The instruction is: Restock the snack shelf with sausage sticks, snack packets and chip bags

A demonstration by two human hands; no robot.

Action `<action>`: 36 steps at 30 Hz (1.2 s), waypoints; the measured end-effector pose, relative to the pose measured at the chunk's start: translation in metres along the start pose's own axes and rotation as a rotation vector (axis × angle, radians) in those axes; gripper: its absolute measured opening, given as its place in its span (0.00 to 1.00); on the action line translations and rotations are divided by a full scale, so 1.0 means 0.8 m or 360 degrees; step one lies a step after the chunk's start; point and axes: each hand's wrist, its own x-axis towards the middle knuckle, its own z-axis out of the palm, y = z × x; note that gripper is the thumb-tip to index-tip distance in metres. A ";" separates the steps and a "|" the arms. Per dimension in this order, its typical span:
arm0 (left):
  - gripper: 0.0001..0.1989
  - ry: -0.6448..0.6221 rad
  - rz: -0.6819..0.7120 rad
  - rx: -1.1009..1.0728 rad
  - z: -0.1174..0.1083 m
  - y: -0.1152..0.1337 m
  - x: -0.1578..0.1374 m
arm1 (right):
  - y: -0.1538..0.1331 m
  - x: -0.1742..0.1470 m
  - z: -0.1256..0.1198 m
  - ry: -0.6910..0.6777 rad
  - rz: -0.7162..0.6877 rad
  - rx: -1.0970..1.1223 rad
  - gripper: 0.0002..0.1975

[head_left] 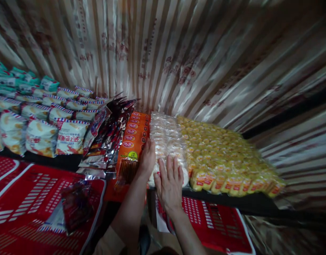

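In the head view, a double row of white items in clear plastic packets (166, 132) stands on a dark shelf. My right hand (170, 182) lies flat against its front end, fingers stretched upward. Along the row's left side rests my left hand (148, 157), seen edge-on with its fingers extended. It sits between the white packets and a row of orange snack packs (135, 132). Neither hand is closed around anything. Close on the right are stacked small yellow packets (218, 152) in clear film.
Dark red foil pouches (107, 131) lean left of the orange packs, beside white snack bags (69, 136) and teal bags (50, 83). Below is a red basket (22, 187) holding a dark red pouch (76, 205); another red basket (218, 223) is at right. A striped plastic curtain (157, 53) hangs behind.
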 end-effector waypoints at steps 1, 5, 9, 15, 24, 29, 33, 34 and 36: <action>0.29 -0.0023 0.0012 0.0036 0.002 0.002 -0.001 | 0.000 0.000 0.000 0.0004 -0.0001 0.0005 0.26; 0.27 -0.0031 0.0080 0.0095 0.008 0.006 -0.003 | 0.000 0.002 0.002 0.0039 -0.0022 0.0026 0.27; 0.26 -0.0060 0.0066 0.0048 0.004 0.000 0.006 | 0.000 0.002 0.002 0.0047 -0.0035 -0.0018 0.28; 0.24 0.0010 0.0126 0.0012 0.007 -0.004 0.010 | 0.001 0.002 0.000 0.0043 -0.0051 -0.0041 0.30; 0.25 -0.0037 0.0136 0.0065 0.017 0.000 0.011 | 0.004 0.003 0.003 0.0039 -0.0082 -0.0092 0.31; 0.27 -0.0029 0.0113 0.0127 0.020 0.002 0.010 | 0.004 0.002 0.004 0.0025 -0.0060 -0.0072 0.30; 0.26 -0.0021 0.0098 0.0156 0.022 0.001 0.008 | 0.002 0.001 0.000 -0.0019 -0.0041 -0.0032 0.33; 0.26 -0.0018 0.0105 0.0162 0.023 0.000 0.008 | 0.001 0.000 -0.001 -0.0030 -0.0034 -0.0024 0.33; 0.26 -0.0024 0.0132 0.0171 0.024 -0.003 0.010 | 0.000 -0.001 -0.003 -0.0039 0.0006 -0.0014 0.34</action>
